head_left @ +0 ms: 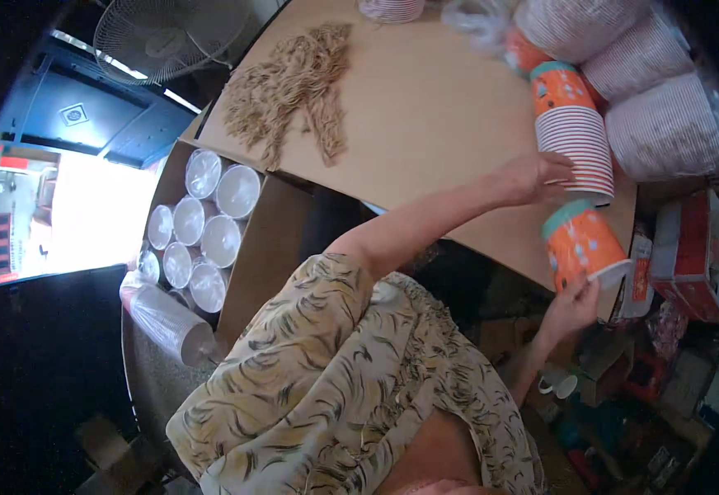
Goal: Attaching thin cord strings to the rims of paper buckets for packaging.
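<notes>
My right hand [572, 312] grips an orange paper bucket [588, 239] near its white rim. The bucket has a teal band and pale printed shapes, and it is tilted with the rim toward the lower right. Stretched across the table, my left hand [537, 177] has its fingers out against the near left side of a nested stack of paper buckets [575, 144]. That stack lies along the table's right side, its white rims packed close and an orange, teal-edged bucket at the far end. Whether the left fingers press on the stack I cannot tell.
Plastic-wrapped bucket stacks [664, 124] are piled at the far right of the brown table [434, 91]. A tan tangled cloth [298, 87] lies at far left. Left of me stands a carton [248, 272] of wrapped cup stacks, with another wrapped stack [166, 322] beside it.
</notes>
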Motion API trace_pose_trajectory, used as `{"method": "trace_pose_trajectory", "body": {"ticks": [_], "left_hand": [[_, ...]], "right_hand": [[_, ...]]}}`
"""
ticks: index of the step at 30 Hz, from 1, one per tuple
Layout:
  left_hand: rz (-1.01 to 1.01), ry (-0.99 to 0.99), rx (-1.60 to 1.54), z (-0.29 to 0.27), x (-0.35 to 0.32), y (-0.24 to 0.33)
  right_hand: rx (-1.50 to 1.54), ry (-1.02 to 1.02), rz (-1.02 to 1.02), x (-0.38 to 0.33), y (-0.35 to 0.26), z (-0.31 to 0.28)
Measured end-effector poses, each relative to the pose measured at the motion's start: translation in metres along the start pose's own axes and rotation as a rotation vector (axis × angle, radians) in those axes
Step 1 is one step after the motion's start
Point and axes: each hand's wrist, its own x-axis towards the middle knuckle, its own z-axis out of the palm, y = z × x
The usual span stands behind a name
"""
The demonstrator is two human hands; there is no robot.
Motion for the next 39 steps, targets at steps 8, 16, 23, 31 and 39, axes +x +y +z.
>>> {"method": "trace_pose_trajectory", "body": {"ticks": [8,16,23,31,39], "left_hand": [[-0.728,0.030,-0.018,-0.138,-0.137,0.064],[-0.864,0.320,0.458,-0.252,-0.212,0.087],[-0.748,0.110,0.785,-0.282,-0.203,0.065],[-0.724,-0.012,0.808,-0.282,-0.208,0.048],[-0.588,0.196,0.418,-0.239,-0.194,0.108]], "right_hand": [[-0.019,-0.361,-0.536,-0.025,-0.084,0.039],[-0.103,-0.544,-0.859,-0.037,-0.135,0.134],[-0.053,-0.369,-0.818,-0.061,-0.157,0.134],[0.194,-0.485,-0.766,-0.086,-0.146,0.120],[0.528,-0.695,-0.335,-0.102,-0.141,0.115]]}}
